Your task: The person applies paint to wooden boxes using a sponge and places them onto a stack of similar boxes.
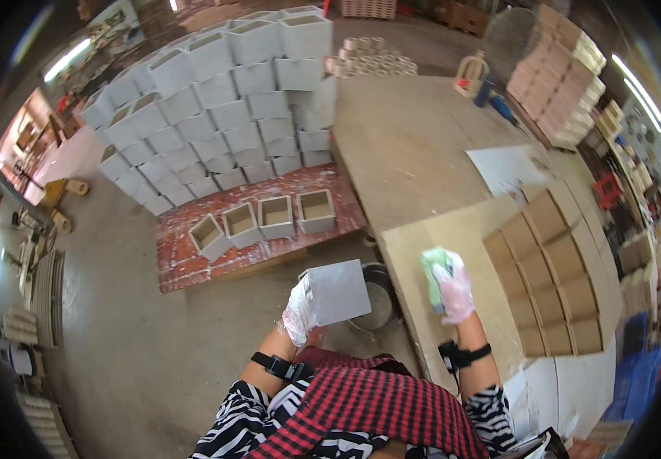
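Note:
My left hand (299,311), in a white-smeared glove, is closed on the near side of a grey square box (339,291), its flat face turned up toward me. The box is held in the air over the floor, partly in front of a dark bucket (381,297). In my right hand (455,291), also gloved, is a green cloth or sponge (435,268), held over the pale board (414,237) on the table. Which of the two it is, I cannot tell. Just to the right of this hand stand brown unpainted boxes (552,291) in tight rows.
On a low red, paint-spotted board (185,271), several grey boxes (277,217) stand in a row. Behind them rises a tall stack of grey boxes (231,115). The wooden table (399,138) holds a white sheet (502,168). A yellow pallet jack (56,200) is at left.

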`<state>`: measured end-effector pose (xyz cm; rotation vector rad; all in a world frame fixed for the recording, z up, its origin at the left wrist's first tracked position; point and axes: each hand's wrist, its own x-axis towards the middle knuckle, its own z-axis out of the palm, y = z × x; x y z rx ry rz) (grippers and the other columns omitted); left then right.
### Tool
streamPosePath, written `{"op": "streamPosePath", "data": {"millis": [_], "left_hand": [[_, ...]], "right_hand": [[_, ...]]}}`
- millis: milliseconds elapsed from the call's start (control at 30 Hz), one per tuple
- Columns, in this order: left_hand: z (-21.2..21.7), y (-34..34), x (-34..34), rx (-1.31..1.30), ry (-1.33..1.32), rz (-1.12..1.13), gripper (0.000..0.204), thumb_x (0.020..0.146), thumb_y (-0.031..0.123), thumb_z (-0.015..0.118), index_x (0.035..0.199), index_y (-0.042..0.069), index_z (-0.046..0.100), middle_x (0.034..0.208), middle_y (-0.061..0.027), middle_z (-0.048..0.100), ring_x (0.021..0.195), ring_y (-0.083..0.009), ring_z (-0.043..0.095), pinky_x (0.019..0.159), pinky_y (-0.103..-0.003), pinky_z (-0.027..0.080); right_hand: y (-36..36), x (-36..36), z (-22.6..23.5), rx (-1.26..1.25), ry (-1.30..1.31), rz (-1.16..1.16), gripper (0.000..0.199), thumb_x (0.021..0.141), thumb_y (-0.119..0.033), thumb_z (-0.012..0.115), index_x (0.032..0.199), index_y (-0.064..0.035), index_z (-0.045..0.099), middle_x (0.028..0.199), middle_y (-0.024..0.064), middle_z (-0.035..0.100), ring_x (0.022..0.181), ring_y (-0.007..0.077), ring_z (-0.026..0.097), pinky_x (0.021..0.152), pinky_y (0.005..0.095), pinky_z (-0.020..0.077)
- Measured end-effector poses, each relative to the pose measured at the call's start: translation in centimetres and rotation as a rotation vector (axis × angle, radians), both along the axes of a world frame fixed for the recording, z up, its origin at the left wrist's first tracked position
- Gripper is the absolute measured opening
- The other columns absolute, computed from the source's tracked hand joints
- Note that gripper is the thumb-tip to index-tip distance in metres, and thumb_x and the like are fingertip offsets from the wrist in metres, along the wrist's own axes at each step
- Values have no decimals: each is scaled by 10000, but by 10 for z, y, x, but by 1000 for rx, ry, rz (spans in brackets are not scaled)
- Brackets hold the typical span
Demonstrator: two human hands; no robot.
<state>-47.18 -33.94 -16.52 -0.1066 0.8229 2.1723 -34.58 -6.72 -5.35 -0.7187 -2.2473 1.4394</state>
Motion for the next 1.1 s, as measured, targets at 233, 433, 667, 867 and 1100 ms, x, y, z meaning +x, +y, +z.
{"op": "streamPosePath", "data": {"millis": [233,433,667,867,1100], "left_hand": [[-20,-140,-102,-109,-147,277,418,920,363,401,1163,60,557,1110,-79,611,1025,-229,578,913,-386,448],[-38,-264,-189,-506,-170,456,419,882,430,436,1098,111,600,999,-44,647,873,-202,627,798,-373,512],[-136,-370,-297,-811,-251,574,427,849,509,459,1004,150,632,935,-29,649,789,-210,624,703,-397,527],[-150,-331,-347,-959,-258,605,505,895,536,367,1124,131,564,929,-12,631,790,-144,581,696,-333,455],[-132,-307,-292,-1124,269,915,298,932,334,418,825,112,587,712,26,521,656,-89,470,588,-238,376]], "right_hand": [[-25,-31,-61,-98,-162,-35,332,827,-86,542,1141,-1,477,1040,108,578,959,208,553,852,325,433],[-61,-89,-92,-445,-99,-15,277,845,-14,510,1119,7,478,1044,94,578,929,179,573,813,291,473],[-95,-139,-100,-510,-169,7,297,847,15,502,1143,21,469,1053,105,586,939,181,579,828,283,472],[-99,-143,-112,-413,-297,-27,307,842,12,500,1148,18,474,1064,97,580,941,174,568,829,281,460],[-91,-126,-107,-451,-204,-143,306,845,14,480,1150,8,473,1075,92,567,953,166,554,837,287,458]]}}
